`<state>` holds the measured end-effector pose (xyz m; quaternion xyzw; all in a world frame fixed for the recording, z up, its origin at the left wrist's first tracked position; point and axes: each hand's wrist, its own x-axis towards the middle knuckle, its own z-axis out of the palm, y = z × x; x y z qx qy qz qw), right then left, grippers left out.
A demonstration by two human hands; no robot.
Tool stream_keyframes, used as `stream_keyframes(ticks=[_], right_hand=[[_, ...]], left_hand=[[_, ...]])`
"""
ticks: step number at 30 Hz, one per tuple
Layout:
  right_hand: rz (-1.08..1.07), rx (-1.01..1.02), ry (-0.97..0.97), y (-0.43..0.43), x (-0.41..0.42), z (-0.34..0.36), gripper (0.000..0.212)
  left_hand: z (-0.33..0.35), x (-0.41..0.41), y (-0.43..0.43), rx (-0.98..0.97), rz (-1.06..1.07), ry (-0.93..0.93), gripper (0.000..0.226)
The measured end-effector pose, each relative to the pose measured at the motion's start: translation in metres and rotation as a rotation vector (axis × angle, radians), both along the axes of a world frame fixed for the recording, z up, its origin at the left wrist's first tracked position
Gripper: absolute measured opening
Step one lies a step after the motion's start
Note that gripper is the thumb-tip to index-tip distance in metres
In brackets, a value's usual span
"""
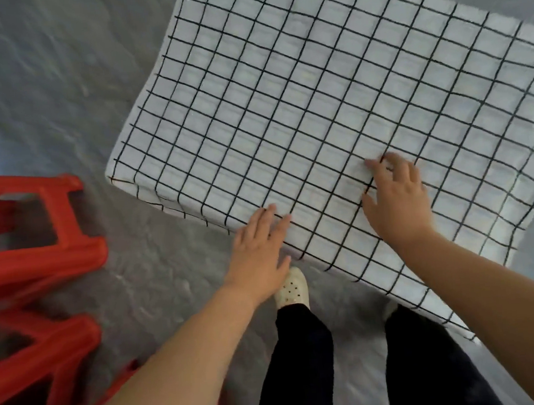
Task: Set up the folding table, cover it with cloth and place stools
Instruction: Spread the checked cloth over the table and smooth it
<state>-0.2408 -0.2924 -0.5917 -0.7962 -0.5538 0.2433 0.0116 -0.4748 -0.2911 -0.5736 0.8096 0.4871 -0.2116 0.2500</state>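
Stools: red plastic stools at the far left on the grey floor, seemingly tipped on their sides, legs pointing right, apart from the surface.
Left hand: left hand open, fingers spread, flat on the near edge of the cloth.
Cloth: white cloth with a black grid covers the whole surface and hangs over its near edge.
Right hand: right hand open, palm down, pressing the cloth further in.
Feet: a pale shoe below the near edge.

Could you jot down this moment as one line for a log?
stage: smoothing cover | white black-grid cloth: spread over table | left hand: flat at near edge | right hand: flat on top | red plastic stools: on floor, left
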Motion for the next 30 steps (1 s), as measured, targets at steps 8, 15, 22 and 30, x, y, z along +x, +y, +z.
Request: stream_keyframes(ticks=[8,15,22,30], right_hand=[[-0.004,0.001,0.014,-0.075,-0.011,0.000,0.056],[0.184,-0.001,0.032,-0.133,0.015,-0.004,0.062],[-0.693,0.283,0.172,-0.180,0.058,0.012,0.052],[-1.138,-0.012,0.675,-0.246,0.075,0.008,0.028]], left_hand=[[-0.011,-0.010,-0.031,0.046,0.002,0.041,0.073],[-0.015,0.007,-0.048,0.115,0.102,0.035,0.076],[-0.006,0.032,-0.060,0.210,-0.097,0.049,0.086],[-0.014,0.135,-0.098,0.098,-0.611,0.030,0.076]])
